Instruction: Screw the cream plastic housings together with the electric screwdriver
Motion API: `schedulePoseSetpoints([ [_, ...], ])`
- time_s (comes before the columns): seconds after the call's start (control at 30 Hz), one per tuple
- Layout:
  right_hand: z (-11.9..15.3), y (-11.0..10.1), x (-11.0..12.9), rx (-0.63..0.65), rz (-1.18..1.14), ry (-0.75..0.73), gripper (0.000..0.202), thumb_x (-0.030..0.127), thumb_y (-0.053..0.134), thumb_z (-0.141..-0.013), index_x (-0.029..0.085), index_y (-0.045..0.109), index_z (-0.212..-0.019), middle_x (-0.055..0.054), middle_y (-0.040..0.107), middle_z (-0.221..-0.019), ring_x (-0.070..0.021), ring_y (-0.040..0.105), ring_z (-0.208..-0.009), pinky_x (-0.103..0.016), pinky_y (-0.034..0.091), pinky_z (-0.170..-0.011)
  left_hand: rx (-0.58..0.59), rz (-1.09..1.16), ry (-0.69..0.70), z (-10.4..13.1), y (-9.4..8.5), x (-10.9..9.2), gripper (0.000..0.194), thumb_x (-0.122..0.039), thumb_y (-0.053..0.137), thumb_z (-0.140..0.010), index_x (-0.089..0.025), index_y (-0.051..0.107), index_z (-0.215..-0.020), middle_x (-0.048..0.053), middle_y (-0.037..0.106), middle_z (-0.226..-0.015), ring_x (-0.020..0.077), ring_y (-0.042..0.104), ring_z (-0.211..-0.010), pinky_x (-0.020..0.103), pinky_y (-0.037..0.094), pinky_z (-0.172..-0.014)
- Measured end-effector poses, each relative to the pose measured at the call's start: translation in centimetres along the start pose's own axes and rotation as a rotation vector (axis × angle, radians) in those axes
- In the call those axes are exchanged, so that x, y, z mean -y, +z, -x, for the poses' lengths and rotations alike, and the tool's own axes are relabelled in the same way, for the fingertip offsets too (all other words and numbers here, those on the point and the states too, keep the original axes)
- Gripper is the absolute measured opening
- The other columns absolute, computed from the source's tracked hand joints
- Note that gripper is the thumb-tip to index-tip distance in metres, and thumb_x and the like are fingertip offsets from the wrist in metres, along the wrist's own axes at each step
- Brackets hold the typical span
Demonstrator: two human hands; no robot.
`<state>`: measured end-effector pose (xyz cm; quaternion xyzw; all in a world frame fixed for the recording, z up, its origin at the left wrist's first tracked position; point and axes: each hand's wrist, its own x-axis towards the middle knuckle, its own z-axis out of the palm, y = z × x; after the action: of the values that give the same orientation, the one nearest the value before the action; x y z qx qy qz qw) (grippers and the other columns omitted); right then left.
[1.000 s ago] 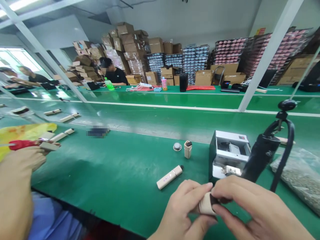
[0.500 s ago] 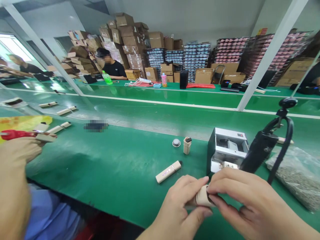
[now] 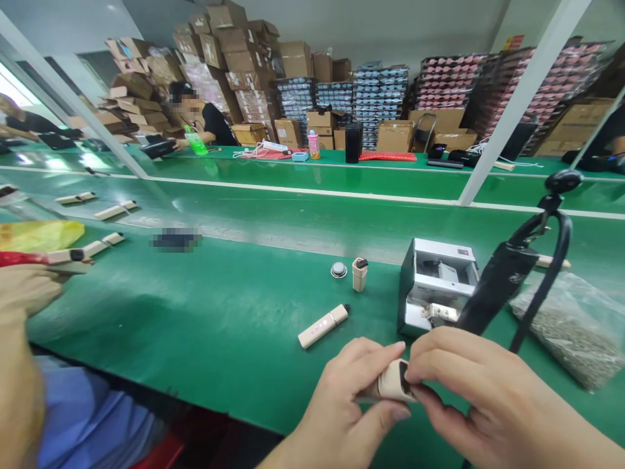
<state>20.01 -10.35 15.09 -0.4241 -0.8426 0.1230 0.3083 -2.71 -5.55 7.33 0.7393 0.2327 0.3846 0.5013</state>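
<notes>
Two grips clamped on one beige pod casing (image 3: 393, 387) at the near edge of the green surface (image 3: 219, 326): left hand (image 3: 349, 404) pinching from below and behind, right hand (image 3: 481, 397) with fingertips (image 3: 415, 374) pressed on its dark end. Just beyond the left grip, a beige stick device (image 3: 323, 325) lying flat. Farther off, a short beige pod (image 3: 359, 274) upright beside a round metal disc (image 3: 338, 270). Beyond the right grip, a small grey machine (image 3: 434, 286) and a black tripod (image 3: 517, 273).
</notes>
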Motion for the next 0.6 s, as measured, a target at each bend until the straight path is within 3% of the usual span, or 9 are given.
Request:
schedulePoseSetpoints([
  [0.23,0.22,-0.26,-0.05,0.055,-0.066,-0.004,0.028,0.001,0.045,-0.106,0.02,0.066,-0.11,-0.003,0.065,-0.105,-0.015,0.065,-0.095,-0.025,0.058,-0.083,0.025,-0.013,-0.006,-0.38,0.0,-0.37,0.05,-0.039,0.078,-0.104,-0.03,0.07,-0.152,0.01,0.073,-0.117,0.0249,0.071,-0.105,0.04,0.06,-0.099],
  [0.4,-0.24,-0.16,-0.39,-0.026,-0.044,-0.001,0.018,0.009,0.051,-0.114,0.021,0.065,-0.117,-0.002,0.067,-0.114,-0.0124,0.067,-0.1,-0.022,0.058,-0.087,0.033,-0.061,0.064,-0.62,-0.53,-0.33,0.058,-0.025,0.076,-0.104,-0.035,0.062,-0.159,0.009,0.072,-0.124,0.0245,0.069,-0.111,0.041,0.059,-0.105],
  [0.6,-0.25,-0.24,-0.23,-0.096,-0.015,-0.031,0.021,0.008,0.048,-0.115,0.019,0.067,-0.115,-0.001,0.064,-0.1,-0.0121,0.064,-0.084,-0.023,0.054,-0.072,0.03,-0.051,0.071,-0.84,-0.71,-0.64,0.053,-0.033,0.074,-0.107,-0.035,0.063,-0.159,0.008,0.072,-0.12,0.0242,0.069,-0.109,0.041,0.061,-0.102],
])
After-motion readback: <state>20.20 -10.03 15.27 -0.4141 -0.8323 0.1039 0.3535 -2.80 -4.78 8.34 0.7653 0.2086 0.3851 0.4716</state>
